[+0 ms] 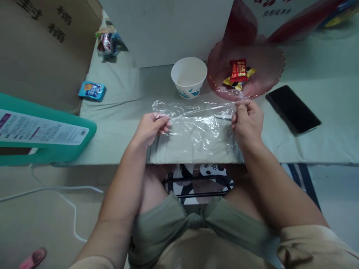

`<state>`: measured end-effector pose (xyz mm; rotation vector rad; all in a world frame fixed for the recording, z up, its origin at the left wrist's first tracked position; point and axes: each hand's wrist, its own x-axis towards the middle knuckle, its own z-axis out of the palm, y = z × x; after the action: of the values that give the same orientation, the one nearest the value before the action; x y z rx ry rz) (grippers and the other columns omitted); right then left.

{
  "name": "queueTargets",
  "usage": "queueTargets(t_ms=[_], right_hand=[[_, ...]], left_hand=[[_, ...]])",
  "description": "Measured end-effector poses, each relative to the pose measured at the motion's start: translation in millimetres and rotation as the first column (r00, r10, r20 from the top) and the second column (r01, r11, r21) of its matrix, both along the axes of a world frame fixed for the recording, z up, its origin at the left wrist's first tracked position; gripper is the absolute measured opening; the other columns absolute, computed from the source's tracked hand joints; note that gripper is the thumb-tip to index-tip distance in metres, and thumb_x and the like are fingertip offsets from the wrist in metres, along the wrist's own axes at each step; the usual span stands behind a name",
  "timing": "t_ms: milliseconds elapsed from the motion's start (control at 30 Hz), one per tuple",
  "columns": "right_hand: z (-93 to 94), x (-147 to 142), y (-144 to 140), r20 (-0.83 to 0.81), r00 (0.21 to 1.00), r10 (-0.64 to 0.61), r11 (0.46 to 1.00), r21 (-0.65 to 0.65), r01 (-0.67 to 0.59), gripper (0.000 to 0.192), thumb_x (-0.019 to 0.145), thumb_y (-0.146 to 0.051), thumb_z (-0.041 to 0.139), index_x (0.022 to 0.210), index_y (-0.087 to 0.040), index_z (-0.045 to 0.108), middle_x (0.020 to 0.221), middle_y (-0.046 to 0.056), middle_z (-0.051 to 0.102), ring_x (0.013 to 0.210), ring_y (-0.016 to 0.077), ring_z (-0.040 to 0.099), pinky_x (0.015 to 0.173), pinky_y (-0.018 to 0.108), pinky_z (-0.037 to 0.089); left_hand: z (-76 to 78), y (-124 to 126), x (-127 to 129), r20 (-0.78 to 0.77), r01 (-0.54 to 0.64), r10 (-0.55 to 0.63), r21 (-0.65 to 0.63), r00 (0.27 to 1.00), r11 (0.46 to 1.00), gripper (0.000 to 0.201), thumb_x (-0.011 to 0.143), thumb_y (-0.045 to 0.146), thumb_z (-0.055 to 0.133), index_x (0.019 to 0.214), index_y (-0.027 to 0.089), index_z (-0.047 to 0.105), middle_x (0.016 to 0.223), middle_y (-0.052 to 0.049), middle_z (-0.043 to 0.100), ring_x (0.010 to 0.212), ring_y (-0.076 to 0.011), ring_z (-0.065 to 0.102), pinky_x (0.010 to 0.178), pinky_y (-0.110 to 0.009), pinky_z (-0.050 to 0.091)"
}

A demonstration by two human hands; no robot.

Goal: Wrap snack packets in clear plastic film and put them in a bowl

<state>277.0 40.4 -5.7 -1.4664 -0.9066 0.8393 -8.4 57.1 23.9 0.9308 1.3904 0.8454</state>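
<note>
Between my two hands a clear plastic bag [200, 129] is stretched out, its upper edge drawn nearly straight and its body hanging crinkled over the table's front. My left hand [153, 127] pinches the left end of that edge. At the right end, my right hand [248, 117] is closed on the bag, thumb against the bent fingers. Just beyond the plastic stands a white paper bowl [189, 76] with a blue-green print, upright. To its right, a pink ribbed glass plate [270, 78] bears a few wrapped snacks, with a red packet [238, 70] on top.
A black phone [293, 109] lies right of my right hand. On the left are a blue snack packet [92, 90], a green container [70, 142] and a large cardboard box [47, 56]. A white box [174, 30] stands behind the bowl. White cables [67, 198] run across the floor.
</note>
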Motion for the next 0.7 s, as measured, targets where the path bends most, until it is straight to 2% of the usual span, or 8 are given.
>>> queueTargets(t_ms=[100, 167, 267, 333, 433, 500, 567, 700], right_hand=[[-2.6, 2.8, -1.8, -0.015, 0.999, 0.033, 0.999, -0.007, -0.033, 0.028, 0.091, -0.053, 0.064, 0.085, -0.027, 0.054, 0.054, -0.008, 0.044, 0.038, 0.0086, 0.034, 0.037, 0.024, 0.024], [-5.3, 4.2, -1.5, -0.054, 0.998, 0.035, 0.999, 0.001, -0.035, 0.028, 0.090, -0.053, 0.065, 0.087, -0.027, 0.054, 0.055, -0.008, 0.043, 0.039, 0.0085, 0.036, 0.037, 0.024, 0.026], [-9.2, 5.8, 0.8, -0.106, 0.994, 0.020, 0.999, 0.028, -0.017, 0.027, 0.092, -0.055, 0.060, 0.096, -0.029, 0.054, 0.062, -0.007, 0.048, 0.041, 0.0086, 0.043, 0.038, 0.023, 0.033], [-9.7, 5.4, 0.9, -0.095, 0.995, 0.036, 0.999, 0.027, -0.034, 0.031, 0.095, -0.059, 0.054, 0.110, -0.031, 0.054, 0.070, -0.005, 0.056, 0.045, 0.0093, 0.052, 0.041, 0.023, 0.038], [-7.3, 1.4, -4.5, -0.033, 0.987, 0.156, 0.987, -0.031, -0.157, 0.049, 0.095, -0.064, 0.052, 0.135, -0.036, 0.047, 0.081, -0.001, 0.066, 0.050, 0.0118, 0.060, 0.043, 0.024, 0.042], [-6.1, -1.4, -9.8, 0.016, 0.963, 0.268, 0.962, -0.063, -0.267, 0.062, 0.093, -0.065, 0.057, 0.146, -0.038, 0.039, 0.083, 0.000, 0.069, 0.051, 0.0125, 0.061, 0.044, 0.025, 0.043], [-7.7, -1.4, -12.5, 0.068, 0.940, 0.336, 0.941, -0.057, -0.332, 0.070, 0.091, -0.064, 0.062, 0.151, -0.039, 0.036, 0.082, 0.000, 0.070, 0.049, 0.0123, 0.059, 0.045, 0.026, 0.042], [-18.5, 9.4, -5.9, 0.097, 0.943, 0.318, 0.947, 0.017, -0.321, 0.065, 0.091, -0.064, 0.062, 0.147, -0.041, 0.041, 0.077, 0.000, 0.068, 0.050, 0.0139, 0.058, 0.045, 0.027, 0.039]], left_hand=[[4.2, 3.5, -3.5, 0.086, -0.208, 0.201, 0.076, 0.976, 0.975, 0.019, 0.080, 0.027, 0.079, 0.076, 0.017, 0.064, 0.059, 0.004, 0.061, 0.041, -0.0030, 0.049, 0.037, -0.014, 0.032], [9.2, 3.2, -4.1, 0.197, -0.258, 0.242, 0.059, 0.950, 0.964, 0.019, 0.086, 0.035, 0.076, 0.082, 0.019, 0.066, 0.064, 0.003, 0.065, 0.047, -0.0051, 0.057, 0.044, -0.013, 0.044], [12.8, -1.6, -0.9, 0.201, -0.074, 0.085, -0.061, 0.976, 0.995, 0.024, 0.089, 0.040, 0.073, 0.090, 0.017, 0.068, 0.075, -0.003, 0.073, 0.061, -0.0127, 0.071, 0.055, -0.021, 0.057], [10.9, -4.1, 3.0, 0.089, 0.016, -0.007, -0.104, 0.996, 0.995, 0.026, 0.091, 0.040, 0.072, 0.085, 0.016, 0.065, 0.069, -0.003, 0.071, 0.053, -0.0120, 0.067, 0.045, -0.019, 0.050], [6.2, -2.9, 7.7, -0.063, -0.058, 0.057, -0.013, 0.996, 0.998, 0.033, 0.099, 0.046, 0.061, 0.081, 0.019, 0.057, 0.051, 0.004, 0.057, 0.032, -0.0062, 0.044, 0.032, -0.016, 0.024], [5.2, -0.2, 8.3, -0.092, -0.105, 0.109, 0.052, 0.990, 0.993, 0.035, 0.101, 0.052, 0.056, 0.084, 0.021, 0.055, 0.046, 0.008, 0.049, 0.028, -0.0052, 0.034, 0.032, -0.018, 0.015], [6.3, 2.1, 6.2, -0.112, -0.106, 0.114, 0.077, 0.987, 0.991, 0.037, 0.099, 0.056, 0.057, 0.085, 0.022, 0.055, 0.043, 0.009, 0.043, 0.026, -0.0047, 0.029, 0.032, -0.019, 0.012], [9.4, 2.8, -4.0, -0.145, -0.057, 0.068, 0.079, 0.987, 0.995, 0.031, 0.102, 0.045, 0.056, 0.081, 0.022, 0.056, 0.037, 0.010, 0.037, 0.024, -0.0059, 0.024, 0.030, -0.020, 0.012]])
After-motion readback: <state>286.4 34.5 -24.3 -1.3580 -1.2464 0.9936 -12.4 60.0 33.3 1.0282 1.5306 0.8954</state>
